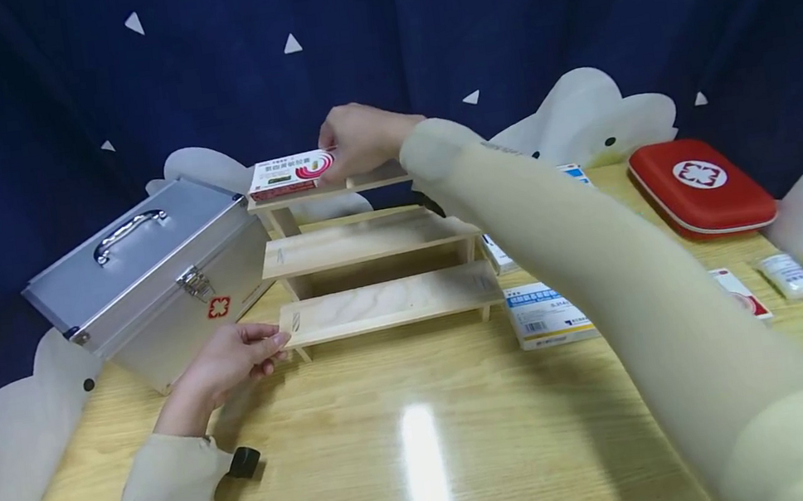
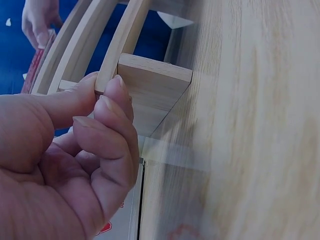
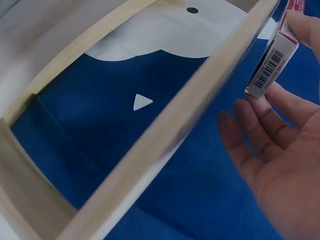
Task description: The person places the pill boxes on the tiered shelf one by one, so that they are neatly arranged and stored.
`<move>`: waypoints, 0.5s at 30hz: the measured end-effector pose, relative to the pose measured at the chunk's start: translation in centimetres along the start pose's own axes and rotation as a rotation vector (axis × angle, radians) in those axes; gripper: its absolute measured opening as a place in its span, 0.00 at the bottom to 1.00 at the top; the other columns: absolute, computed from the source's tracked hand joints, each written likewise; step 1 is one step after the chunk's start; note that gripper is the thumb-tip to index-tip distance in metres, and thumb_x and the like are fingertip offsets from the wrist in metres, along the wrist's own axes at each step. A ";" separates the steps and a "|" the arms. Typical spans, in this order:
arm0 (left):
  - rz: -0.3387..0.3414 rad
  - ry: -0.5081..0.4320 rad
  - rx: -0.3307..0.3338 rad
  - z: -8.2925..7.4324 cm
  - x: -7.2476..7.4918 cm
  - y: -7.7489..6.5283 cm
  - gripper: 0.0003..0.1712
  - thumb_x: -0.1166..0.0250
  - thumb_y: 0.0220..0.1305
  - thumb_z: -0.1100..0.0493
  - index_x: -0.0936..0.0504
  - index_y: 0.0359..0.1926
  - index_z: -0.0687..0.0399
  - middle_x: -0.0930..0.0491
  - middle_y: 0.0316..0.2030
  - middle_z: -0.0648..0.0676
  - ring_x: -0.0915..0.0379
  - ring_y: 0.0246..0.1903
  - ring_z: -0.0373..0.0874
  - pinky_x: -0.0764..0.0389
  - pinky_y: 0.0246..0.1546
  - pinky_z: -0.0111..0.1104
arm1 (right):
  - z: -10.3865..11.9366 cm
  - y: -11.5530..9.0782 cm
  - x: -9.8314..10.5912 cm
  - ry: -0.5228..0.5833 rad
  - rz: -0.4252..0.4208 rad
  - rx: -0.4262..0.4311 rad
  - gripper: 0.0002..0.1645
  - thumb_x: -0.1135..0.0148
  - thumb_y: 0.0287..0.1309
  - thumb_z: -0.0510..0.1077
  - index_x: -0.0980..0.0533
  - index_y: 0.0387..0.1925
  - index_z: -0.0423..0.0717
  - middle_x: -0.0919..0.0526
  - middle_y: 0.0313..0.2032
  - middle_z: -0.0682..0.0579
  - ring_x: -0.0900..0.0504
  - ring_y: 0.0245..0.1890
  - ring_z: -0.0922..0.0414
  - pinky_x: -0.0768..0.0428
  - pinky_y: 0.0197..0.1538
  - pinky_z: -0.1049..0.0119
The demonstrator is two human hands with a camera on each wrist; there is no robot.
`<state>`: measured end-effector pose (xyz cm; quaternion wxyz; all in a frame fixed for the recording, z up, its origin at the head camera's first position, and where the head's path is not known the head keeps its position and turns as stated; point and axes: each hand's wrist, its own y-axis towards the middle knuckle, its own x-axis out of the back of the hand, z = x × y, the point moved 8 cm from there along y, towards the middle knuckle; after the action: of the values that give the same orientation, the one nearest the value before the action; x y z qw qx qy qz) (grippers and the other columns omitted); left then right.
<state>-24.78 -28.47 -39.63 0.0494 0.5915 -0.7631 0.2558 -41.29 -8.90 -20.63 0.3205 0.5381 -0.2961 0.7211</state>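
Observation:
A three-tier wooden shelf [image 1: 385, 302] stands on the table. At the left end of its lowest board, my left hand [image 1: 238, 358] pinches the edge between thumb and fingers; the left wrist view shows the thumb and index finger on the board [image 2: 120, 45]. My right hand [image 1: 369, 139] grips the right end of a white and red medicine box [image 1: 290, 172] at the left end of the top tier. In the right wrist view the box [image 3: 272, 65] shows its barcode end, with the thumb on one face and fingers beneath. Whether the box rests fully on the board is unclear.
A silver metal case [image 1: 163, 271] stands left of the shelf. To the right lie a blue and white medicine box [image 1: 548, 316], a red zip case [image 1: 702, 188], a white and red packet [image 1: 741, 292] and a small white package [image 1: 790, 276]. A dark blue curtain [image 1: 375, 36] hangs behind.

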 end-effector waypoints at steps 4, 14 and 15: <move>0.000 -0.012 0.011 0.0 -0.1 -0.2 0.27 0.39 0.72 0.57 0.29 0.60 0.75 0.17 0.36 0.59 0.27 0.26 0.40 0.25 0.26 0.28 | 0.1 0.3 -0.5 -0.006 0.016 -0.007 0.39 0.32 0.53 0.65 0.23 0.58 0.44 0.22 0.54 0.52 0.29 0.51 0.56 0.29 0.57 0.64; 0.007 0.009 -0.009 -0.3 0.0 -0.5 0.26 0.40 0.73 0.57 0.29 0.60 0.76 0.17 0.34 0.57 0.27 0.25 0.40 0.26 0.25 0.29 | 0.4 0.1 -0.9 0.013 0.048 -0.002 0.36 0.34 0.57 0.64 0.23 0.57 0.44 0.23 0.53 0.52 0.29 0.50 0.55 0.30 0.56 0.64; 0.007 0.010 -0.010 -0.3 0.1 -0.5 0.26 0.40 0.73 0.57 0.29 0.60 0.76 0.17 0.34 0.57 0.27 0.26 0.40 0.26 0.25 0.29 | 0.4 0.1 -0.9 0.018 0.048 -0.005 0.37 0.33 0.56 0.64 0.24 0.58 0.44 0.23 0.54 0.52 0.28 0.51 0.55 0.30 0.57 0.64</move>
<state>-24.43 -28.47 -39.18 0.0554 0.5872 -0.7661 0.2552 -40.92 -9.42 -21.37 0.3072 0.5236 -0.3077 0.7326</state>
